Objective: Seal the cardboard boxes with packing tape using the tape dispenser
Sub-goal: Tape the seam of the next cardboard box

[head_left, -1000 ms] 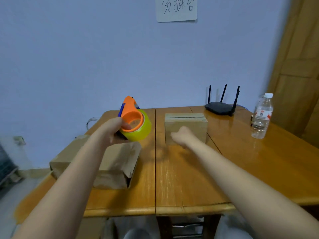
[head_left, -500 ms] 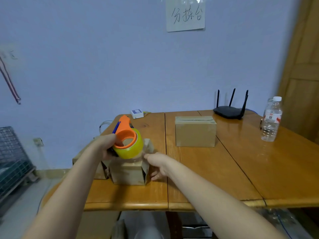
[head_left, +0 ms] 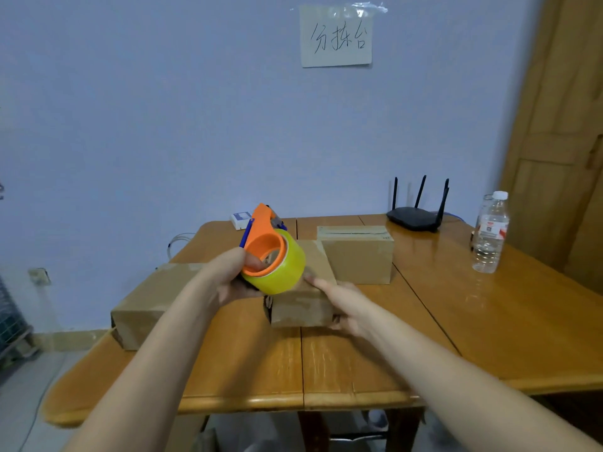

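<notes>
Middle cardboard box (head_left: 301, 288) at table (head_left: 489, 321) centre, long axis running away toward wall, directly below and just right of tape dispenser (head_left: 272, 259). Right hand (head_left: 346, 308) nearer, fingers wrapped round box's right near corner. Left hand (head_left: 233, 277) curled round dispenser, raised above box's near-left edge.

glossy wooden table (head_left: 489, 321), matt cardboard boxes (head_left: 359, 259), shiny plastic tape dispenser (head_left: 264, 246).

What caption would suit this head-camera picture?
Left hand holds the tape dispenser above a cardboard box steadied by the right hand.
</notes>
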Demonstrator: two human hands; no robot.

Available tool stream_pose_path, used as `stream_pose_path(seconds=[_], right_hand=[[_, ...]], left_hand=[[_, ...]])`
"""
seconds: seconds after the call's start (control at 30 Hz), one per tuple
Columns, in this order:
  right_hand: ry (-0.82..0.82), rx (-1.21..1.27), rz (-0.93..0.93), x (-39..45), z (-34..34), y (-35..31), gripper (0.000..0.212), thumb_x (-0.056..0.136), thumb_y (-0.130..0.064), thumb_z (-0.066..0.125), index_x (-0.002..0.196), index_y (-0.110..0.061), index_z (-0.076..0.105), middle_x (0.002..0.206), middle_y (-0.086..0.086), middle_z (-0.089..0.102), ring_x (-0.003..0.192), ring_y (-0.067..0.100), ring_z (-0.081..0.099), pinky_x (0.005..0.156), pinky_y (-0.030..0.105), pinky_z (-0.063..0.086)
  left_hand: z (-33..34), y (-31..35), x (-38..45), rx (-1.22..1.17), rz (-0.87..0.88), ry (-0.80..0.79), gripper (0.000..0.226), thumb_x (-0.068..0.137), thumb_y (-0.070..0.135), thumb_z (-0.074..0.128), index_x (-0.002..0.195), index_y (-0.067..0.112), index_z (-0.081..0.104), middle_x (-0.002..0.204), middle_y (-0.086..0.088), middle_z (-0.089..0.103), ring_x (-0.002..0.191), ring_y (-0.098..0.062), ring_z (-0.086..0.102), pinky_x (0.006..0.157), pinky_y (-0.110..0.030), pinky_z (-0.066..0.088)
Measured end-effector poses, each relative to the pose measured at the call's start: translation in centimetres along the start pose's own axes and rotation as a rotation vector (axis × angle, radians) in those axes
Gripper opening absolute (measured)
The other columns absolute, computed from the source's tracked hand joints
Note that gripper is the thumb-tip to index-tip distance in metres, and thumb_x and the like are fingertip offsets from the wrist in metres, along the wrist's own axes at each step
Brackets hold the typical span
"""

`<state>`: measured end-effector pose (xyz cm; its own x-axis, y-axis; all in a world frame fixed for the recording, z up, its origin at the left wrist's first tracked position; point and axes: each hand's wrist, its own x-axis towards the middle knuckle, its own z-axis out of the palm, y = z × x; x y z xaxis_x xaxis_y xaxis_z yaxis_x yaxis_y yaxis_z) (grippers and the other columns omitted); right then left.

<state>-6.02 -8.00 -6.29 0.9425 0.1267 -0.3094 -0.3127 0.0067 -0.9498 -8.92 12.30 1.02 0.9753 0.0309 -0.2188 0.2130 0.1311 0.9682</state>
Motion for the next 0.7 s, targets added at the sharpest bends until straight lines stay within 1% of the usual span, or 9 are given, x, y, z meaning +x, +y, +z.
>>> stream_pose_path(seconds=[0.1,0.17,0.23,0.27,0.33,0.37,0.43,0.6,0.7], right_hand=[[-0.008,-0.096,-0.135,-1.2,-4.2,-1.8,0.057,0.079,-0.045,0.082,0.124,-0.016,0.065,0.105,0.003,0.074,0.093,0.016,0.070,0.059,0.021,0.055],[0.007,-0.286,-0.231,-1.6,-6.8,-3.2,0.061,0.078,-0.047,0.082,0.131,-0.026,0.062,0.111,-0.005,0.071,0.098,0.012,0.067,0.068,0.021,0.054],[0.023,-0.503,-0.323,-1.6,-9.1,-4.4,0.074,0.072,-0.047,0.086,0.139,-0.040,0.053,0.120,-0.011,0.064,0.108,0.011,0.063,0.084,0.028,0.054],[0.049,-0.641,-0.365,-1.5,-10.1,-4.8,0.083,0.068,-0.049,0.088,0.141,-0.046,0.049,0.127,-0.012,0.060,0.118,0.015,0.058,0.094,0.034,0.053],[0.080,-0.955,-0.428,-1.5,-11.8,-5.4,0.097,0.064,-0.049,0.088,0.148,-0.051,0.038,0.148,-0.006,0.045,0.140,0.023,0.031,0.115,0.048,0.035],[0.062,-1.083,-0.453,-1.5,-12.7,-5.5,0.100,0.067,-0.045,0.087,0.151,-0.050,0.034,0.156,-0.005,0.034,0.145,0.023,0.018,0.120,0.051,0.024],[-0.003,-1.253,-0.473,-1.4,-14.1,-5.4,0.100,0.071,-0.038,0.086,0.153,-0.050,0.029,0.164,-0.011,0.017,0.148,0.019,0.004,0.121,0.054,0.014],[-0.137,-1.311,-0.439,-0.9,-17.1,-4.0,0.098,0.078,-0.030,0.084,0.150,-0.060,0.023,0.164,-0.027,0.000,0.151,0.008,-0.010,0.123,0.054,0.004],[-0.152,-1.320,-0.405,-0.5,-18.2,-3.5,0.097,0.081,-0.032,0.082,0.144,-0.068,0.018,0.164,-0.025,-0.008,0.152,0.010,-0.015,0.123,0.056,-0.005]], left_hand=[[1.6,0.2,0.0,0.063,0.010,-0.051,0.031,0.084,-0.008,0.053,0.108,0.010,0.060,0.094,-0.011,0.070,0.087,-0.028,0.068,0.065,-0.041,0.059],[2.4,0.2,0.2,0.078,0.019,-0.081,0.029,0.085,-0.008,0.053,0.106,0.010,0.062,0.092,-0.011,0.071,0.088,-0.028,0.069,0.067,-0.042,0.059],[2.8,0.2,0.5,0.056,0.037,-0.090,0.029,0.086,-0.008,0.053,0.106,0.011,0.062,0.095,-0.012,0.071,0.092,-0.030,0.068,0.071,-0.044,0.058],[2.9,0.2,0.7,0.041,0.051,-0.087,0.030,0.086,-0.007,0.054,0.108,0.011,0.062,0.096,-0.012,0.071,0.094,-0.030,0.068,0.073,-0.045,0.058],[3.0,0.1,1.4,0.000,0.075,-0.078,0.033,0.085,-0.007,0.054,0.113,0.009,0.061,0.096,-0.011,0.073,0.097,-0.031,0.068,0.077,-0.046,0.058],[3.1,-0.1,1.7,-0.018,0.082,-0.075,0.035,0.085,-0.007,0.055,0.115,0.009,0.061,0.096,-0.011,0.073,0.098,-0.031,0.068,0.078,-0.047,0.058],[3.3,-0.7,2.1,-0.022,0.087,-0.080,0.035,0.085,-0.007,0.055,0.116,0.010,0.060,0.097,-0.011,0.073,0.098,-0.031,0.068,0.076,-0.046,0.058],[3.2,-2.8,3.2,0.082,0.041,-0.144,0.041,0.086,-0.004,0.058,0.126,0.008,0.058,0.106,-0.009,0.074,0.098,-0.028,0.070,0.069,-0.042,0.058],[3.7,-3.8,3.7,0.135,0.029,-0.190,0.040,0.087,-0.002,0.058,0.126,0.008,0.059,0.102,-0.007,0.075,0.093,-0.025,0.070,0.067,-0.038,0.058]])
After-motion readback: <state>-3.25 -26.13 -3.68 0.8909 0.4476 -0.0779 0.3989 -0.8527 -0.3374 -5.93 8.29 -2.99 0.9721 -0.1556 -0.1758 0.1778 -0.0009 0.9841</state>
